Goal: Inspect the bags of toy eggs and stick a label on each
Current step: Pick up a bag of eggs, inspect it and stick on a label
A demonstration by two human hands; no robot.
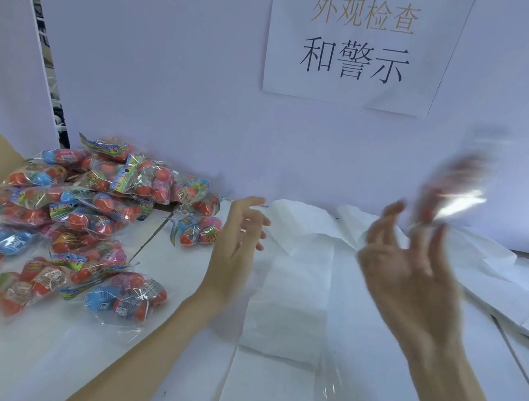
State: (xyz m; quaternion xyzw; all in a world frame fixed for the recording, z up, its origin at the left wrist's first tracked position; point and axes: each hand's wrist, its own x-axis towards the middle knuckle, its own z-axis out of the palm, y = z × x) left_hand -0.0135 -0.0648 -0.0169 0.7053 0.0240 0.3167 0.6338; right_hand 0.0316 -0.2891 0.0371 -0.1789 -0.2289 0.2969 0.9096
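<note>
Meanwhile both hands, left (240, 231) and right (415, 269), fingers spread; blurred bag (453, 192) at right fingertips

Both hands are raised over the white bench (277, 393), fingers spread. A blurred bag of toy eggs (452, 195) is just above the right hand (416, 280); contact is unclear. The left hand (238, 234) holds nothing. A pile of bags (82, 206) lies at the left.
</note>
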